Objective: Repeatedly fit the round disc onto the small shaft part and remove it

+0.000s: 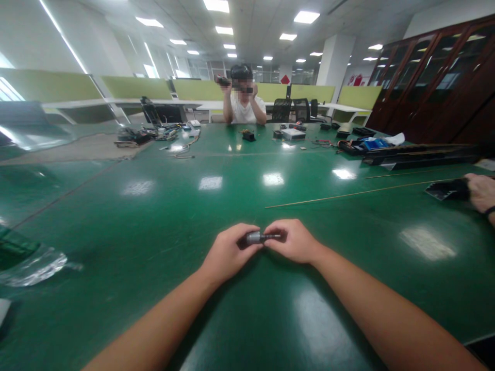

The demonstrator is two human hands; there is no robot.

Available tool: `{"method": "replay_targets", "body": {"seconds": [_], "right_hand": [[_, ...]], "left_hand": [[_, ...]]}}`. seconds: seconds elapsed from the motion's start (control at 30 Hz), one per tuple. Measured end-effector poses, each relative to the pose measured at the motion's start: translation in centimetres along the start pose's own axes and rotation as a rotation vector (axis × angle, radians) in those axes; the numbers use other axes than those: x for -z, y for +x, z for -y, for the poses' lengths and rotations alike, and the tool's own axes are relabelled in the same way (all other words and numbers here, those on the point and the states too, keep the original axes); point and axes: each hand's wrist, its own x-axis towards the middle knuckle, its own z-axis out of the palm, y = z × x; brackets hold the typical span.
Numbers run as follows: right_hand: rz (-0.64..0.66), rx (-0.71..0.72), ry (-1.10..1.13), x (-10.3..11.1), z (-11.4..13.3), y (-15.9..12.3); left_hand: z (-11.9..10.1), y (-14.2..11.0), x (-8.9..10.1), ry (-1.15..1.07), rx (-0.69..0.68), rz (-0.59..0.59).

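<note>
My left hand (228,252) and my right hand (296,241) meet over the green table (162,221), both resting on it. Between them they grip a small grey metal cylinder with a thin dark shaft (260,237). The left fingers wrap the grey body. The right fingertips pinch the dark shaft end. Both hands are closed.
A person in a white shirt (243,105) sits at the far side, holding things up. Another person's hand (481,193) rests at the right edge by a dark object (448,189). Tools and parts (154,135) lie at the back. A thin rod (348,195) crosses the table.
</note>
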Motion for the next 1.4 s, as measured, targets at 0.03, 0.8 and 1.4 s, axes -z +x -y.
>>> {"method": "replay_targets", "body": {"seconds": [0.03, 0.8, 1.4], "right_hand": [[-0.002, -0.001, 0.003, -0.03, -0.03, -0.01], [-0.019, -0.054, -0.015, -0.02, -0.29, -0.05], [-0.047, -0.095, -0.004, 0.20, -0.37, 0.10]], "left_hand": [[-0.01, -0.02, 0.01, 0.001, -0.005, -0.003], [0.05, 0.15, 0.08, 0.039, -0.013, -0.041], [0.10, 0.22, 0.28, 0.062, 0.006, -0.077]]}}
